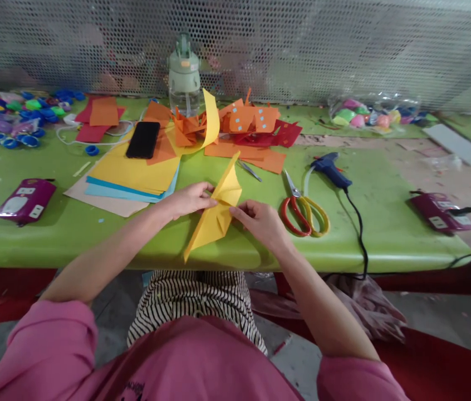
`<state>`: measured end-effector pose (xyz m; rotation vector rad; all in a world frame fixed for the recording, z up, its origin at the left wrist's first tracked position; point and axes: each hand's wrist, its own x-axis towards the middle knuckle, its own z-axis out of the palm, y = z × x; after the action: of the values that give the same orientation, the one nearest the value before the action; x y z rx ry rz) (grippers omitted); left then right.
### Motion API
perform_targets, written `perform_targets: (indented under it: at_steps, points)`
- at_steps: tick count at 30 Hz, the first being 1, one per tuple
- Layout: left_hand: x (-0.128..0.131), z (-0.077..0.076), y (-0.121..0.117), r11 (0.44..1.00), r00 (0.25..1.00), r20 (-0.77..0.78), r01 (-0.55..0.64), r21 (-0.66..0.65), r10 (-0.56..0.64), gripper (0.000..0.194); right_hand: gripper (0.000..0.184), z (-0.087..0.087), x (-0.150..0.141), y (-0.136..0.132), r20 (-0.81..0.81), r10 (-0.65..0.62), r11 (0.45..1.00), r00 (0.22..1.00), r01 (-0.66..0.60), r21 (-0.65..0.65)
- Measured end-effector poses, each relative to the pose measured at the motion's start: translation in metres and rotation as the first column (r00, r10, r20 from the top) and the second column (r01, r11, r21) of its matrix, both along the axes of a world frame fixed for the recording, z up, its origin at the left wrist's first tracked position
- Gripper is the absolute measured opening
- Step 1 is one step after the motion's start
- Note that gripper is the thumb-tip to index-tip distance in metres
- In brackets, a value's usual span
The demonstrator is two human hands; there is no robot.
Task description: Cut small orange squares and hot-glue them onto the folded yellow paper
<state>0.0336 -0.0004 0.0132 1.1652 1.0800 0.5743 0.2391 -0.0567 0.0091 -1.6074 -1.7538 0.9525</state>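
A folded piece of yellow paper (214,220) is held above the front edge of the green table, its creases showing and its long side tilted. My left hand (194,199) pinches it at the middle of its left side. From the right, my right hand (260,220) grips its other side between thumb and fingers; the curled fingers are partly hidden. Just right of that hand lie scissors (298,206) with red and yellow handles, blades apart. Behind the paper rests a small pointed metal tool (250,170), its other end covered.
A blue glue gun (332,170) trails its cord over the front edge. Stacked coloured sheets (135,175) carry a phone (143,139). Orange and red paper pieces (256,120) and a bottle (184,78) stand behind. Purple power strips (27,199) sit at both sides, and a perforated metal screen rises at the back.
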Motion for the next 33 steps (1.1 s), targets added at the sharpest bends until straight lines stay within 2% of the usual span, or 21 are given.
perform_targets:
  at_steps: [2, 3, 5, 6, 8, 9, 11, 13, 14, 15, 18, 20, 21, 22, 23, 24, 26, 27, 29, 31, 33]
  points:
    - [-0.004, -0.001, 0.006, 0.995, 0.994, -0.02, 0.103, 0.004, -0.103, 0.023, 0.033, 0.002, 0.003, -0.004, 0.14, 0.075, 0.986, 0.987, -0.094, 0.137]
    - [-0.006, 0.0, 0.009, 0.986, 0.986, -0.023, 0.168, 0.01, -0.168, 0.022, 0.025, 0.002, 0.006, -0.006, 0.201, 0.089, 0.962, 0.976, -0.137, 0.237]
    - [-0.009, 0.004, 0.015, 0.96, 0.961, -0.055, 0.272, 0.062, -0.269, 0.022, 0.01, 0.002, 0.012, -0.009, 0.331, 0.084, 0.861, 0.94, -0.236, 0.451]
    - [-0.009, 0.008, 0.019, 0.945, 0.949, -0.107, 0.309, 0.111, -0.297, 0.022, 0.016, 0.002, 0.015, -0.01, 0.409, 0.08, 0.793, 0.909, -0.306, 0.526]
    - [-0.005, 0.02, 0.025, 0.891, 0.895, -0.288, 0.406, 0.204, -0.342, 0.021, 0.029, 0.001, 0.019, -0.011, 0.566, 0.095, 0.676, 0.819, -0.47, 0.567]
    - [-0.002, 0.026, 0.027, 0.844, 0.831, -0.408, 0.491, 0.215, -0.379, 0.022, 0.032, 0.0, 0.02, -0.011, 0.624, 0.107, 0.64, 0.774, -0.534, 0.553]
    - [0.007, 0.039, 0.031, 0.696, 0.601, -0.619, 0.708, 0.12, -0.505, 0.036, 0.031, -0.003, 0.019, -0.012, 0.683, 0.117, 0.603, 0.721, -0.598, 0.528]
    - [0.014, 0.047, 0.032, 0.577, 0.399, -0.737, 0.816, 0.015, -0.545, 0.048, 0.028, -0.008, 0.016, -0.013, 0.688, 0.102, 0.59, 0.718, -0.6, 0.539]
    - [0.017, 0.048, 0.032, 0.556, 0.354, -0.759, 0.831, -0.013, -0.546, 0.051, 0.028, -0.01, 0.015, -0.013, 0.683, 0.09, 0.591, 0.725, -0.591, 0.549]
    - [0.018, 0.048, 0.031, 0.564, 0.35, -0.77, 0.825, -0.016, -0.534, 0.052, 0.029, -0.012, 0.014, -0.014, 0.677, 0.086, 0.596, 0.731, -0.583, 0.553]
    - [0.014, 0.041, 0.021, 0.665, 0.43, -0.785, 0.746, 0.031, -0.446, 0.049, 0.032, -0.016, 0.014, -0.015, 0.656, 0.12, 0.619, 0.745, -0.573, 0.538]
    - [0.007, 0.036, 0.009, 0.71, 0.439, -0.837, 0.699, 0.09, -0.327, 0.047, 0.031, -0.017, 0.016, -0.016, 0.645, 0.169, 0.627, 0.745, -0.586, 0.514]
    - [0.004, 0.033, 0.002, 0.704, 0.432, -0.867, 0.695, 0.144, -0.249, 0.046, 0.03, -0.018, 0.017, -0.015, 0.64, 0.188, 0.631, 0.745, -0.591, 0.502]
    - [0.001, 0.031, -0.006, 0.669, 0.453, -0.883, 0.694, 0.265, -0.121, 0.044, 0.029, -0.018, 0.017, -0.015, 0.637, 0.202, 0.638, 0.744, -0.594, 0.491]
    - [-0.002, 0.028, -0.013, 0.594, 0.49, -0.872, 0.703, 0.391, -0.007, 0.04, 0.03, -0.018, 0.017, -0.015, 0.635, 0.215, 0.643, 0.742, -0.597, 0.48]
    - [-0.004, 0.025, -0.019, 0.502, 0.534, -0.844, 0.719, 0.481, 0.045, 0.036, 0.031, -0.018, 0.018, -0.015, 0.635, 0.224, 0.648, 0.74, -0.6, 0.47]
    - [-0.007, 0.018, -0.03, 0.337, 0.603, -0.797, 0.744, 0.577, 0.033, 0.027, 0.032, -0.017, 0.017, -0.014, 0.639, 0.232, 0.653, 0.734, -0.604, 0.457]
    - [-0.008, 0.014, -0.034, 0.284, 0.616, -0.787, 0.752, 0.594, 0.015, 0.023, 0.033, -0.017, 0.016, -0.013, 0.642, 0.23, 0.656, 0.731, -0.604, 0.453]
    - [-0.009, 0.006, -0.039, 0.226, 0.62, -0.784, 0.759, 0.611, 0.039, 0.026, 0.033, -0.017, 0.015, -0.013, 0.644, 0.223, 0.665, 0.732, -0.597, 0.449]
    - [-0.01, 0.002, -0.044, 0.191, 0.605, -0.788, 0.765, 0.615, 0.115, 0.029, 0.032, -0.017, 0.013, -0.012, 0.64, 0.217, 0.676, 0.737, -0.586, 0.446]
    - [-0.009, 0.0, -0.049, 0.143, 0.569, -0.803, 0.793, 0.593, 0.176, 0.021, 0.031, -0.017, 0.013, -0.012, 0.63, 0.219, 0.687, 0.745, -0.576, 0.443]
